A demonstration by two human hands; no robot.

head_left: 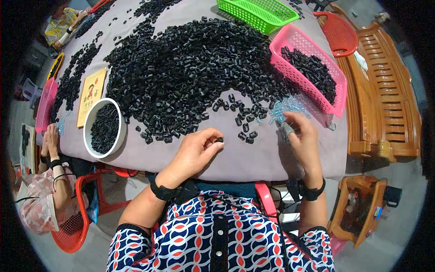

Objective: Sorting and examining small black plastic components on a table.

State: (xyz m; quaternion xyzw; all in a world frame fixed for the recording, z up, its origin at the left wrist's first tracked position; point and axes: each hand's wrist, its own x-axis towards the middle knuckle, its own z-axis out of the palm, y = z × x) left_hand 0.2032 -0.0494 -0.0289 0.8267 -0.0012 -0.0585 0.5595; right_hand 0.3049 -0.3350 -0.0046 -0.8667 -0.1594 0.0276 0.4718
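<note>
Your left hand (195,152) pinches one small black plastic ring (219,140), lifted clear for handling. At two o'clock, your right hand (302,140) grasps a grey clip-like piece (287,128) beside the clear blue bits (285,108).

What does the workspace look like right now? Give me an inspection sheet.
Surface: round table under a grey cloth.
Job's things: big heap of small black parts; clear beads by the right hand.
Clutter: white bowl and pink basket both hold black parts; green basket; yellow card.
Grippers: left hand pinches one black part; right hand is at the beads, its grip unclear.
Cables: thin cords under the table edge.
Surroundings: wooden bench, red chairs, two other people at the left.
</note>
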